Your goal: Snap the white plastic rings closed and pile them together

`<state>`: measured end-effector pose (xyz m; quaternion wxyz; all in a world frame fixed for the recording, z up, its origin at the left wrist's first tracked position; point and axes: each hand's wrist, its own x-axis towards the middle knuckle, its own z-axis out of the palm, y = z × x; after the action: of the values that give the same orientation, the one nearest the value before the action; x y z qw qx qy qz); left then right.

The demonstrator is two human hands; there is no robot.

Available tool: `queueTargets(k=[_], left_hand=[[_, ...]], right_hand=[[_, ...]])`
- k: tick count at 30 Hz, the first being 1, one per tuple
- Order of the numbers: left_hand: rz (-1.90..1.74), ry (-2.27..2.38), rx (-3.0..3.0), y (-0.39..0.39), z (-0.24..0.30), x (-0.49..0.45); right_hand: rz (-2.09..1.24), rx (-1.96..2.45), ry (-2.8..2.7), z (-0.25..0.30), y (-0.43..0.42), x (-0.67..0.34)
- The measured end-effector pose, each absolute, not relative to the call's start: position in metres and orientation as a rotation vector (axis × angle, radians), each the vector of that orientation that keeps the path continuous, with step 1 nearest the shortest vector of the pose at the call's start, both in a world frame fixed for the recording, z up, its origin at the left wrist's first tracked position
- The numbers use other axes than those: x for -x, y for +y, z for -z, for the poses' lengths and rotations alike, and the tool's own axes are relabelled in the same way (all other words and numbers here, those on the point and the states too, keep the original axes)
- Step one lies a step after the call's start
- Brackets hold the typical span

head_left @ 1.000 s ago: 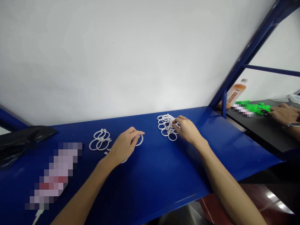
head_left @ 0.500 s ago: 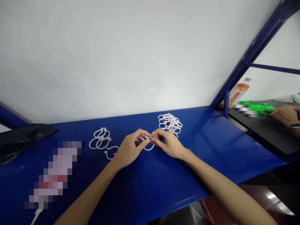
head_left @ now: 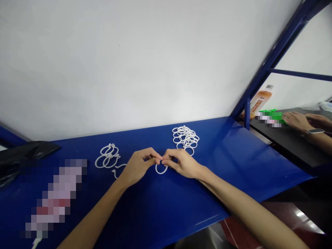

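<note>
Between my hands hangs a white plastic ring (head_left: pixel 161 172), its lower loop showing under my fingers. My left hand (head_left: pixel 140 165) pinches it at the upper left, thumb against fingers. My right hand (head_left: pixel 181 162) pinches the upper right, the fingertips of both hands meeting there. The join at the top is hidden by the fingers. Left of my left hand lie several open white rings (head_left: pixel 107 160) with small knobbed ends, and one more open ring (head_left: pixel 115 174) is partly covered by that hand. Behind my right hand sits a pile of white rings (head_left: pixel 185 137) that look closed.
The blue tabletop (head_left: pixel 166 214) runs back to a white wall. A black plastic bag (head_left: pixel 31 152) and a blurred pinkish object (head_left: pixel 59 193) lie left. Beyond the blue frame (head_left: pixel 247 112), another person's hands (head_left: pixel 298 121) work at a black table near a bottle (head_left: pixel 260 102).
Both hands have shifted slightly left and down in view with the ring, which now hangs more upright and shows more of its loop. The co-worker's hands have moved left over the green items.
</note>
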<state>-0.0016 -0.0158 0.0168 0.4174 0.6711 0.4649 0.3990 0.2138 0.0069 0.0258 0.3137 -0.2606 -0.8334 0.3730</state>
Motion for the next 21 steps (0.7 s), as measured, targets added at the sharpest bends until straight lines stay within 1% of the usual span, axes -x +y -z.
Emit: queueTargets(k=[6,10,13,15,18,21], left_hand=[[-0.989,1.168,-1.741,-0.019,-0.021,0.005],[-0.949,1.202,-1.78,-0.017,-0.023,0.004],[-0.895,1.338,-1.842,-0.015,-0.025,0.001],[-0.849,1.488,-1.962,-0.014,-0.027,0.002],[-0.709,1.725,-2.193,-0.014,-0.03,0.017],[-0.465,1.791,-2.313,-0.014,-0.033,0.041]], right_hand=[[-0.877,0.601,-2.269,-0.031,0.003,-0.213],[-0.826,0.645,-2.279,-0.027,0.002,-0.21],[-0.666,0.72,-2.316,-0.022,0.009,-0.212],[-0.474,0.826,-2.33,-0.021,0.018,-0.22],[-0.162,1.147,-2.249,-0.025,0.035,-0.239],[0.005,1.464,-2.142,-0.031,0.048,-0.256]])
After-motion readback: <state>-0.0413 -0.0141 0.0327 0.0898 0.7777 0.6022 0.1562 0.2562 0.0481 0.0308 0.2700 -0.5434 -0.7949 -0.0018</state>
